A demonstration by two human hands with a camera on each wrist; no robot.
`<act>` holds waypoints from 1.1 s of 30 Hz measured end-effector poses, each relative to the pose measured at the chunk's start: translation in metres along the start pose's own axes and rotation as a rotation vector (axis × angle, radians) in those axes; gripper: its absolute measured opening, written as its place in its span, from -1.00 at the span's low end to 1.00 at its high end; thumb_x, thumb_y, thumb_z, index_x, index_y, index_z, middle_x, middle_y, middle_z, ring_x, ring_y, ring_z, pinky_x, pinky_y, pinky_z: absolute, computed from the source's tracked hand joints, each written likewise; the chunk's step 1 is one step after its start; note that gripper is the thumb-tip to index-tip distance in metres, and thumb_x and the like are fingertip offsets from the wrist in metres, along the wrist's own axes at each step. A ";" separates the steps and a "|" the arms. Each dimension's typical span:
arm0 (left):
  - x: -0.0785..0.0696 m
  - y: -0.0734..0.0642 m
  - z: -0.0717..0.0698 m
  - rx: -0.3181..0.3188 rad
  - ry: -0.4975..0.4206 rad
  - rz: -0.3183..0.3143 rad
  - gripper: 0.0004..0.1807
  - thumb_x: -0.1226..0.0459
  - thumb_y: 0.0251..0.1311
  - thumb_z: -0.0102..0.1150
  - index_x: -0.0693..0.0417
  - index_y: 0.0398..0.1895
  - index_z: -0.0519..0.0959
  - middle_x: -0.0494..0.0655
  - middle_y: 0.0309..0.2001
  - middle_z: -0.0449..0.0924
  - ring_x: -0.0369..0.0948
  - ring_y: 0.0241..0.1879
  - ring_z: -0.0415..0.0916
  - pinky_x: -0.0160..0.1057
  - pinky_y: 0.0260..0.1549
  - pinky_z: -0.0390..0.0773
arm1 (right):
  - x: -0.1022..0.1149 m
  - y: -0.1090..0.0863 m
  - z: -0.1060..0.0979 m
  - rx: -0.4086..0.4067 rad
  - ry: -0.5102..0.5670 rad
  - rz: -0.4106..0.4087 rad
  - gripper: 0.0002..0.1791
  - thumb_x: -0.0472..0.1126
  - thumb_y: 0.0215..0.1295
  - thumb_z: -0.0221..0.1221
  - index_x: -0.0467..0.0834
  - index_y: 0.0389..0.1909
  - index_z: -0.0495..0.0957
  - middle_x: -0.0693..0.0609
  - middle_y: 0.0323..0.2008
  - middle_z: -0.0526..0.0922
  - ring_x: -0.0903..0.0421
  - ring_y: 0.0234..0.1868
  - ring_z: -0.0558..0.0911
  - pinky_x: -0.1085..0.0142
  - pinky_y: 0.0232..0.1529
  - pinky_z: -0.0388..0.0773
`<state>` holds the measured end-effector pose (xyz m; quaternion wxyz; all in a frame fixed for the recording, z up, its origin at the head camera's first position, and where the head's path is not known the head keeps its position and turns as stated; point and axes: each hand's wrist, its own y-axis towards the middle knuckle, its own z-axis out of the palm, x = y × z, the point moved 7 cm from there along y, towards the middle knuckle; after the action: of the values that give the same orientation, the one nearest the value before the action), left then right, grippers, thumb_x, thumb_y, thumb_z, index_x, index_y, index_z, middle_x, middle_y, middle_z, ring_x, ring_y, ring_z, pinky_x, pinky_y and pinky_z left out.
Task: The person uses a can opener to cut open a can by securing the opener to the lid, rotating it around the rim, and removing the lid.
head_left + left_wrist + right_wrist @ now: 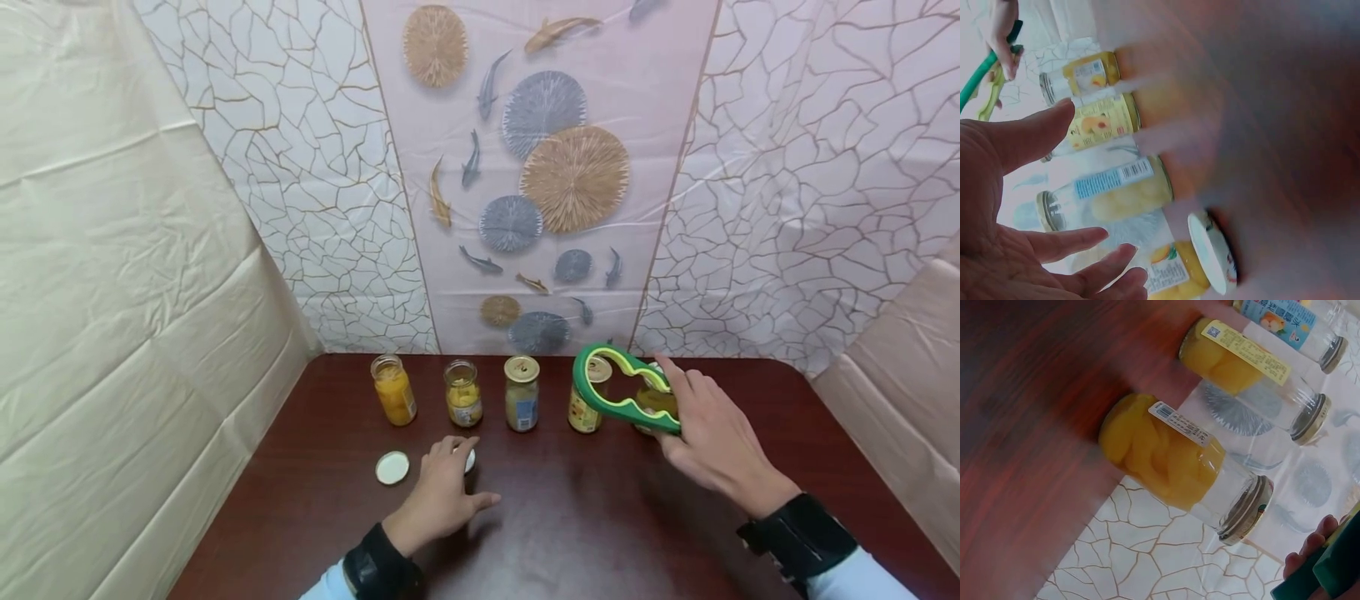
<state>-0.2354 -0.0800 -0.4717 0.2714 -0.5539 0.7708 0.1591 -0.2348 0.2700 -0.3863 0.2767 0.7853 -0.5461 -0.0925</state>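
My right hand (pixel 720 442) grips the handles of a green jar opener (pixel 582 379) with a lighter, scalloped inner edge. It is held up near the two rightmost jars, overlapping them in the head view. The far right jar of yellow fruit (pixel 1160 450) stands with its lid on. My left hand (pixel 442 492) hovers with fingers spread and nothing between them. Just beyond its fingertips lies a loose jar lid (pixel 1210 253), partly hidden by the hand in the head view. Another lid (pixel 392 468) lies flat to its left.
Along the back of the dark red table (pixel 555 533) stand several jars in a row. The far left jar (pixel 395 396) and the one beside it (pixel 463 398) have no lids. The middle jar (pixel 522 400) and the fourth jar (pixel 583 414) are lidded. A patterned cloth hangs behind.
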 end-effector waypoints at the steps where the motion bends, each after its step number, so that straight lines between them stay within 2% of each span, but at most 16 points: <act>1: -0.001 -0.001 0.001 0.003 -0.013 -0.003 -0.05 -0.02 0.19 0.58 0.24 0.54 0.39 0.27 0.39 0.45 0.25 0.41 0.36 0.42 0.37 0.32 | 0.000 0.000 0.000 -0.004 0.000 -0.001 0.11 -0.18 0.00 0.44 -0.10 0.65 0.19 -0.11 -0.12 0.53 -0.01 -0.13 0.45 0.13 -0.22 0.37; 7: -0.007 -0.001 0.009 0.021 -0.085 -0.035 0.01 -0.03 0.22 0.56 0.25 0.60 0.30 0.29 0.43 0.41 0.25 0.48 0.32 0.41 0.44 0.31 | 0.001 -0.002 0.002 0.001 -0.003 0.005 0.07 -0.19 0.04 0.41 -0.11 0.65 0.19 -0.12 -0.08 0.54 -0.04 -0.10 0.47 0.08 -0.16 0.39; 11: -0.014 0.007 0.014 0.010 -0.149 -0.043 0.06 -0.08 0.30 0.48 0.25 0.66 0.18 0.33 0.51 0.32 0.23 0.53 0.30 0.34 0.44 0.39 | 0.003 -0.002 0.002 0.014 -0.016 0.009 0.05 -0.20 0.07 0.37 -0.12 0.65 0.19 -0.10 -0.09 0.54 -0.02 -0.11 0.46 0.10 -0.16 0.38; 15: -0.021 0.023 0.018 0.000 -0.224 -0.053 0.07 -0.12 0.43 0.32 0.31 0.70 0.02 0.40 0.64 0.13 0.25 0.65 0.13 0.32 0.54 0.29 | 0.003 -0.002 0.003 0.021 -0.031 0.015 0.03 -0.21 0.07 0.36 -0.12 0.63 0.21 -0.07 -0.13 0.53 0.02 -0.14 0.45 0.13 -0.17 0.37; 19: -0.025 0.045 0.028 0.045 -0.298 -0.075 0.08 -0.10 0.56 0.16 0.32 0.73 -0.22 0.37 0.73 -0.16 0.19 0.74 -0.12 0.24 0.65 0.12 | 0.005 -0.003 0.003 0.025 -0.033 0.006 0.02 -0.21 0.05 0.36 -0.12 0.62 0.22 -0.05 -0.16 0.51 0.04 -0.15 0.43 0.16 -0.19 0.36; 21: -0.026 0.059 0.034 0.068 -0.345 -0.087 0.08 -0.06 0.60 0.10 0.31 0.73 -0.34 0.38 0.73 -0.27 0.19 0.75 -0.19 0.22 0.67 0.08 | 0.006 -0.003 0.001 0.019 -0.031 -0.002 0.02 -0.22 0.03 0.35 -0.13 0.61 0.22 -0.06 -0.16 0.52 0.03 -0.15 0.44 0.15 -0.19 0.36; 23: -0.026 0.072 0.039 0.065 -0.399 -0.119 0.08 -0.04 0.62 0.07 0.27 0.73 -0.41 0.38 0.73 -0.37 0.20 0.75 -0.25 0.22 0.68 0.04 | 0.007 -0.003 0.000 0.015 -0.025 -0.001 0.02 -0.22 0.04 0.36 -0.13 0.61 0.23 -0.08 -0.13 0.53 0.02 -0.14 0.44 0.14 -0.19 0.37; 27: -0.023 0.096 0.044 -0.032 -0.546 -0.206 0.11 -0.01 0.57 0.17 0.25 0.74 -0.39 0.42 0.73 -0.28 0.23 0.74 -0.19 0.25 0.67 0.05 | 0.009 -0.003 -0.002 0.018 -0.012 0.004 0.00 -0.23 0.05 0.35 -0.13 0.60 0.24 -0.08 -0.11 0.55 0.03 -0.13 0.45 0.13 -0.19 0.40; 30: -0.020 0.109 0.049 -0.101 -0.659 -0.244 0.11 0.04 0.51 0.28 0.24 0.75 -0.27 0.37 0.69 -0.02 0.20 0.70 0.00 0.23 0.65 0.14 | 0.010 -0.004 -0.003 0.020 -0.010 0.008 -0.01 -0.23 0.05 0.35 -0.13 0.59 0.25 -0.07 -0.12 0.55 0.04 -0.13 0.45 0.14 -0.19 0.40; 33: -0.019 0.118 0.052 -0.130 -0.750 -0.232 -0.03 0.15 0.46 0.34 0.19 0.70 -0.04 0.28 0.57 0.27 0.16 0.60 0.25 0.19 0.55 0.33 | 0.009 -0.005 -0.004 0.014 -0.011 0.011 -0.01 -0.24 0.03 0.35 -0.12 0.58 0.26 -0.06 -0.12 0.55 0.04 -0.13 0.45 0.14 -0.19 0.40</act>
<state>-0.3292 0.0027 -0.5088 0.5147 -0.5568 0.5389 0.3671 -0.2253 0.2643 -0.3845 0.2687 0.7837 -0.5524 -0.0918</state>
